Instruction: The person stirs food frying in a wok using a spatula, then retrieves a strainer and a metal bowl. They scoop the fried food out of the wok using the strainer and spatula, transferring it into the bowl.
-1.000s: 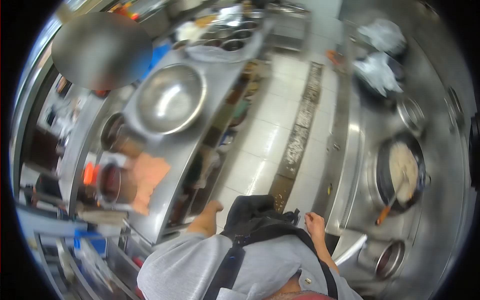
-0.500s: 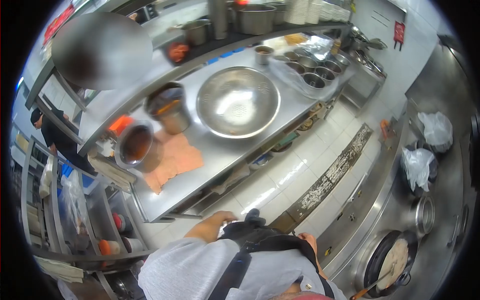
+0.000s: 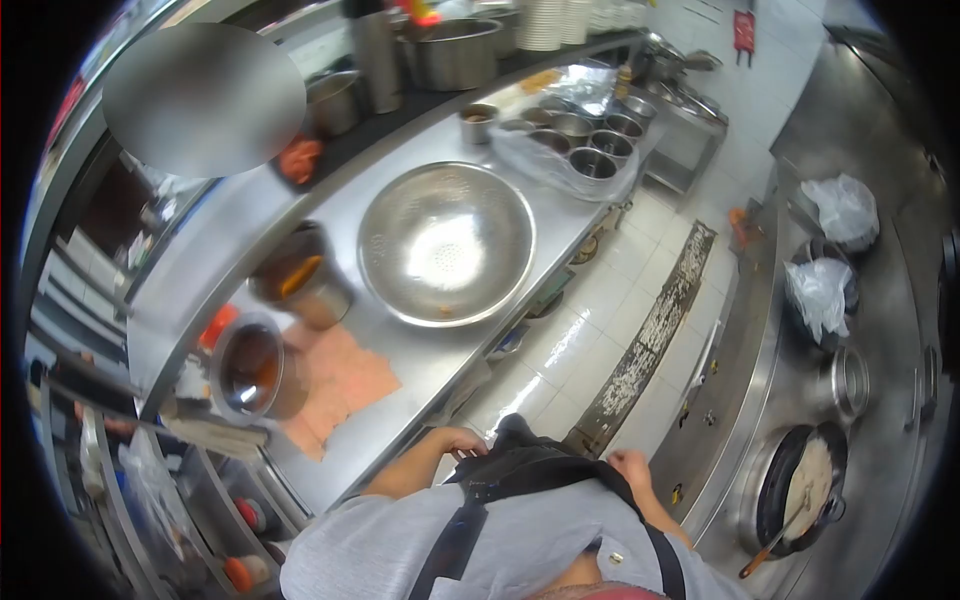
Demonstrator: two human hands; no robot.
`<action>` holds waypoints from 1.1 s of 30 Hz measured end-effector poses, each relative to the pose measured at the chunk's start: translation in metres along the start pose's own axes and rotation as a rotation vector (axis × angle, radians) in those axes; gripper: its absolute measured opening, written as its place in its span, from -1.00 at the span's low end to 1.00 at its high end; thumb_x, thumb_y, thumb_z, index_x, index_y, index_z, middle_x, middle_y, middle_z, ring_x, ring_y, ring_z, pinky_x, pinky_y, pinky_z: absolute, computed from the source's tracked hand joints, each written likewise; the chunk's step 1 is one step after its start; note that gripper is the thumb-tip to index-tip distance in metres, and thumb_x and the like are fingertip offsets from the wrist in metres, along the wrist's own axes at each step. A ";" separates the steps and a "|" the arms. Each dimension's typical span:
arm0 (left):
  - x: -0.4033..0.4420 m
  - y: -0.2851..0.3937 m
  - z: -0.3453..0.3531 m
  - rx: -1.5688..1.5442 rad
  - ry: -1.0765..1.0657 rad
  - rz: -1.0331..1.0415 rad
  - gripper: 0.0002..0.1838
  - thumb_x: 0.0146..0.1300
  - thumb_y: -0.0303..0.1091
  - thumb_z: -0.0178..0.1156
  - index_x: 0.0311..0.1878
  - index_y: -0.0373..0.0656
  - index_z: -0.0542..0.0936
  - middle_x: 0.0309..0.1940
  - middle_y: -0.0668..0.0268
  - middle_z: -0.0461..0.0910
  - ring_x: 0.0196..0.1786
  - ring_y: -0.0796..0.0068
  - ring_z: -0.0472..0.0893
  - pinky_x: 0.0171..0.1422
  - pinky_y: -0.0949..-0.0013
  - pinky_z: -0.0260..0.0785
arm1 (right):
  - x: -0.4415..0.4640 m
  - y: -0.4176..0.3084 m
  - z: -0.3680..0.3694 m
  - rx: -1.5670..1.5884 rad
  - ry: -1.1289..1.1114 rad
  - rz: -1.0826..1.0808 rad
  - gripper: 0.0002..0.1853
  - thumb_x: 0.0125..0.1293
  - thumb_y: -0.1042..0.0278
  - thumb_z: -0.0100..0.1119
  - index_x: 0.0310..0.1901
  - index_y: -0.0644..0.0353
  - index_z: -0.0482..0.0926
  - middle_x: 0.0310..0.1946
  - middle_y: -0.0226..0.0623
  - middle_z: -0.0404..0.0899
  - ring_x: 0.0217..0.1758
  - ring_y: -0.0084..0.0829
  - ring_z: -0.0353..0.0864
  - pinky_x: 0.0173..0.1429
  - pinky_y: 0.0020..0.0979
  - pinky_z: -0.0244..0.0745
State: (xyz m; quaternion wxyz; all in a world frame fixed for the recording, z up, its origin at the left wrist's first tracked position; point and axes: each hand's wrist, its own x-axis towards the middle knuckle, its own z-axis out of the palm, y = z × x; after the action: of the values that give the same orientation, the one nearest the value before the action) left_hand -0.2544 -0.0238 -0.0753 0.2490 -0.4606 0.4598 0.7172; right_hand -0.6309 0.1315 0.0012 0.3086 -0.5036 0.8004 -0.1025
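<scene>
At the left front of the black apron (image 3: 535,462) is my left hand (image 3: 460,441), its fingers loosely bent and slightly apart, with nothing visible in them. My right hand (image 3: 630,466) hangs by the apron's other side, fingers curled in; no object shows in it. On the steel counter ahead sits a large metal bowl (image 3: 400,225) with a pattern of small holes, a small orange bit near its front rim. To its left lies an orange-pink sheet (image 3: 345,385), beside a bowl of dark reddish contents (image 3: 250,370) and a tall metal container (image 3: 325,300).
Several metal pots (image 3: 592,163) stand at the counter's far end, partly under plastic. On the stove side at right, a wok (image 3: 775,500) holds pale contents and a wooden-handled ladle (image 3: 765,558). A floor grate (image 3: 655,335) crosses the tiled aisle. Shelves (image 3: 200,490) flank the left.
My view has turned and shifted, so the counter and wok sit differently in frame. A whitish thing glimpsed under my left hand no longer shows. My right hand has come up slightly.
</scene>
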 end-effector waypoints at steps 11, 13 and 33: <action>0.074 -0.028 -0.082 0.525 0.513 0.027 -0.53 0.02 -0.08 0.24 0.03 -0.02 0.60 0.05 0.17 0.55 0.08 0.19 0.54 0.18 0.31 0.36 | -0.070 -0.282 -0.276 1.068 -0.090 -1.665 -0.78 0.21 0.54 0.05 -0.15 0.30 0.63 -0.26 -0.07 0.63 -0.29 -0.24 0.65 -0.29 -0.37 0.57; 0.073 -0.021 -0.085 0.560 0.504 0.019 -0.53 0.02 -0.09 0.24 0.03 -0.03 0.59 0.06 0.17 0.54 0.11 0.18 0.52 0.22 0.30 0.33 | -0.092 -0.303 -0.282 1.242 -0.084 -1.760 -0.86 0.23 0.56 0.08 -0.31 0.44 0.62 -0.36 0.11 0.60 -0.44 -0.18 0.63 -0.39 -0.39 0.55; 0.097 0.003 -0.017 0.416 0.586 -0.271 -0.69 -0.10 -0.21 0.17 -0.26 -0.10 0.68 -0.20 0.11 0.63 -0.16 0.18 0.63 -0.05 0.24 0.47 | 0.157 -0.086 -0.193 0.794 -0.119 -0.502 -0.79 0.27 0.41 0.06 -0.13 0.25 0.61 -0.48 -0.31 0.58 -0.50 -0.56 0.56 -0.36 -0.51 0.49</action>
State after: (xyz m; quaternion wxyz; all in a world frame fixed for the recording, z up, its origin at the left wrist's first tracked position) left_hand -0.2929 -0.0466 -0.1629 0.2878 -0.6424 0.5819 0.4073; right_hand -0.7299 -0.0738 0.1328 0.4882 -0.5296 0.5336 -0.4432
